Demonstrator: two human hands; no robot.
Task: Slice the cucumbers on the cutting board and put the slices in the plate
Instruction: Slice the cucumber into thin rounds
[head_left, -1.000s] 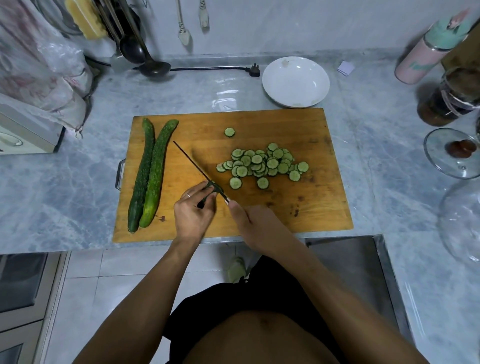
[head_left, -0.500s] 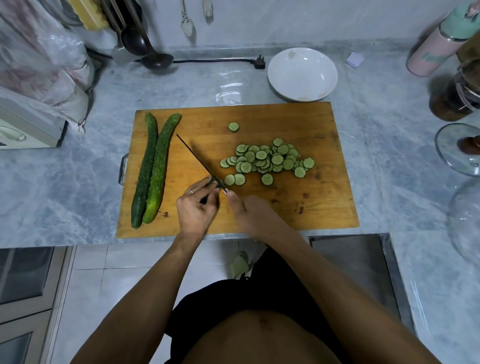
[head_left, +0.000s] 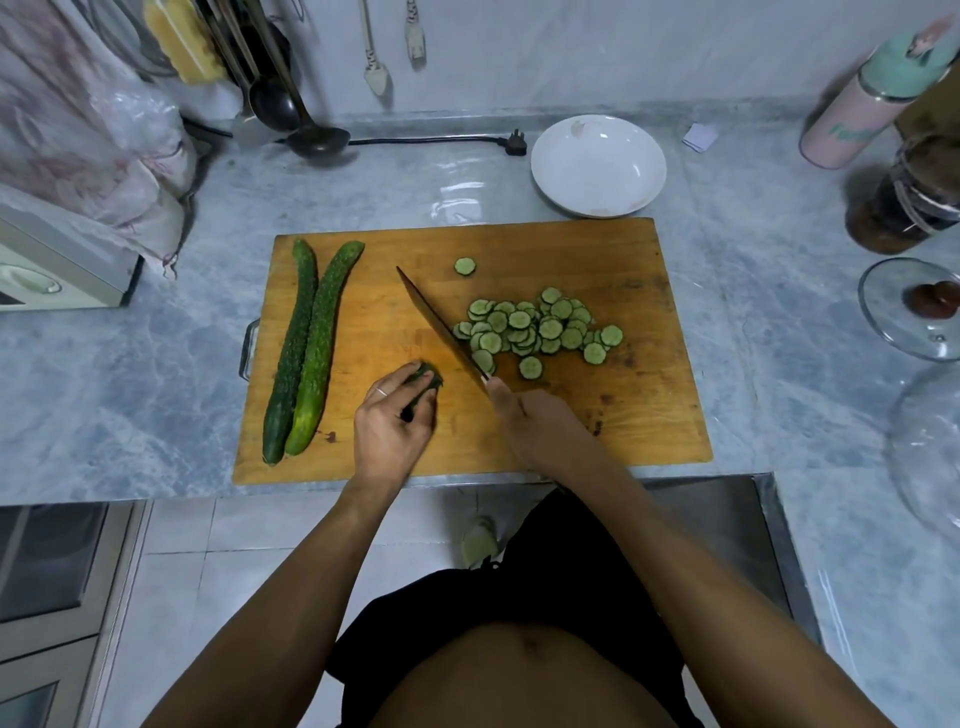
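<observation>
From the head camera, looking down, a wooden cutting board (head_left: 519, 447) lies on the grey marble bench (head_left: 156, 364). The left hand (head_left: 392, 423) rests near the board's front edge, its fingers curled around a short dark green cucumber end (head_left: 427, 378); a ring shows on one finger. The right hand (head_left: 540, 428) is clamped on the handle of a knife (head_left: 441, 327), whose blade runs diagonally away from the person, its tip pointing to the far left of the board. The blade lies just beside the left edge of a pile of cucumber slices (head_left: 535, 330) heaped in the middle of the board, and it is clear of the cucumber end. One lone slice (head_left: 465, 266) sits apart, farther back on the board. Two whole cucumbers (head_left: 306, 348) lie side by side, touching, along the left part of the board.

A white plate (head_left: 597, 166) stands on the bench just behind the board's far right corner, with no slices in it. At the far wall are a ladle (head_left: 311, 137) and a black power plug (head_left: 514, 141) on its cord. To the right stand a pink and green bottle (head_left: 872, 98), a dark jar (head_left: 909, 202) and a glass lid (head_left: 909, 306).
</observation>
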